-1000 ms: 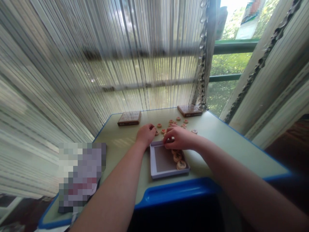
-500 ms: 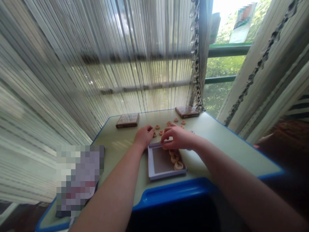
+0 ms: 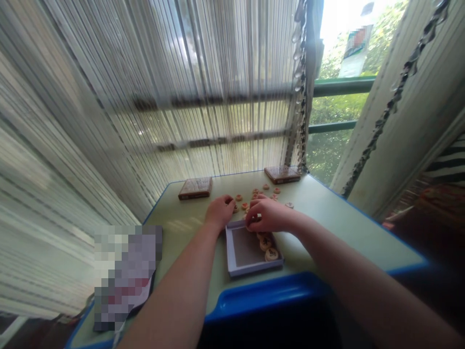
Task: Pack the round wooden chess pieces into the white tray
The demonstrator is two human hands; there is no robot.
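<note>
A shallow white box (image 3: 229, 252) lies on the table in front of me. Round wooden Chinese chess pieces with dark characters, such as one piece (image 3: 271, 254), line its right side. My right hand (image 3: 271, 213) reaches over the box's far edge with its fingers curled down inside. What its fingertips pinch is hidden. Just beyond the far left corner, my left hand (image 3: 220, 212) has its fingers drawn together at the edge of another chess piece (image 3: 236, 209). Several more pieces, some with red marks like this chess piece (image 3: 244, 206), lie scattered past both hands.
Two flat brown boxes lie at the back, a left box (image 3: 195, 187) and a right box (image 3: 282, 174). A blurred-out flat item (image 3: 127, 278) rests at the table's left. The pale table (image 3: 348, 232) has a blue rim. String curtains (image 3: 218, 97) hang behind it.
The view has tilted slightly, so everything sits a little lower and to the right. My right hand's fingers have dipped a bit further into the box. My left hand keeps its place.
</note>
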